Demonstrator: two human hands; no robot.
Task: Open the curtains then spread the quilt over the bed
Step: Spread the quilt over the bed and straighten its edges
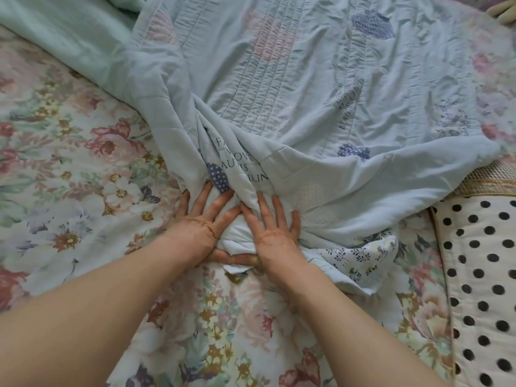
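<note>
The bed (69,169) fills nearly the whole view, covered in a sheet (83,152) printed with pink, white and yellow flowers. The sheet lies bare across the left side and all along the near edge, so there is open room there.

Over the far and right part of the bed lies the quilt (307,79), pale blue with ruched stitched bands and patches of pink and dotted navy. It is flatter at the far right and gathers into deep folds that run down to a bunched point near the middle. Its near right corner is turned back, showing a white underside with small dark leaf sprigs. Dark printed lettering sits on the folds just beyond the hands; only fragments read, such as "WOVE" and "LLIN". A second line of lettering runs up the quilt farther right, with "BEAU" legible and the rest lost in creases.

At the right edge, beside the bed, is a cream pad (480,275) with black dots, and beyond it a strip of woven tan trim.

Both hands meet on the bunched end. The left hand (199,230) and right hand (272,236) have fingers spread on top of the fabric and thumbs tucked beneath, pinching a wad of the quilt between them.
</note>
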